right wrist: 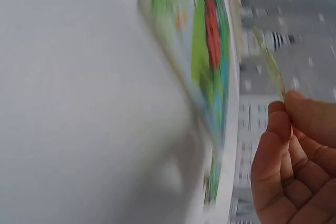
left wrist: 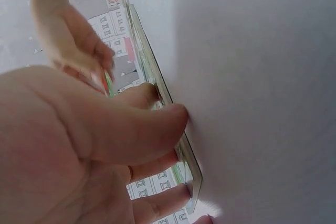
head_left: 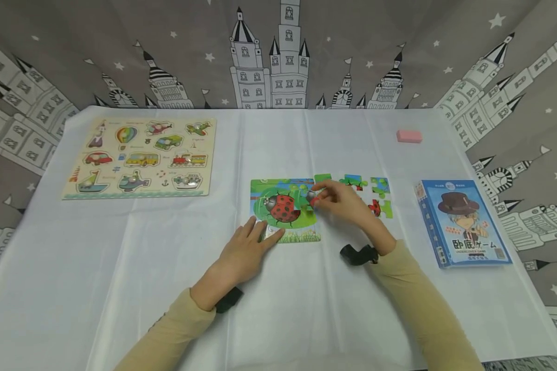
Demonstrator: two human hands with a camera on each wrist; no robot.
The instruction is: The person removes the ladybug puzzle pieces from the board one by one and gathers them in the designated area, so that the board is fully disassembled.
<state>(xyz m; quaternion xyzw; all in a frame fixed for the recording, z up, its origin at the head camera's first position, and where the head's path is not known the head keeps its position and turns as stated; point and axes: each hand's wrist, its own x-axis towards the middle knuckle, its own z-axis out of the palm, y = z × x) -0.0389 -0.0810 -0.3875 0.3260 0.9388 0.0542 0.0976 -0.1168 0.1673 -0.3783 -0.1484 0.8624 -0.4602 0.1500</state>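
Note:
A ladybug jigsaw puzzle [head_left: 301, 237] lies mid-table, partly filled, with a gap at the right of the ladybug. Between thumb and index finger my right hand [head_left: 342, 203] pinches a puzzle piece [right wrist: 272, 66], raised just over the puzzle's right side. My left hand [head_left: 243, 251] rests at the near left corner of the puzzle, fingers spread. In the left wrist view, the left thumb [left wrist: 163, 129] lies along the frame's edge. Loose puzzle pieces [head_left: 380, 184] are spread right of the puzzle, some hidden behind the right hand.
A wooden vehicle peg puzzle [head_left: 139, 193] lies at the back left. On the right stands a blue game box [head_left: 469, 226], with a pink block [head_left: 409, 136] farther back. A grey castle-print cloth [head_left: 329, 51] surrounds the white table.

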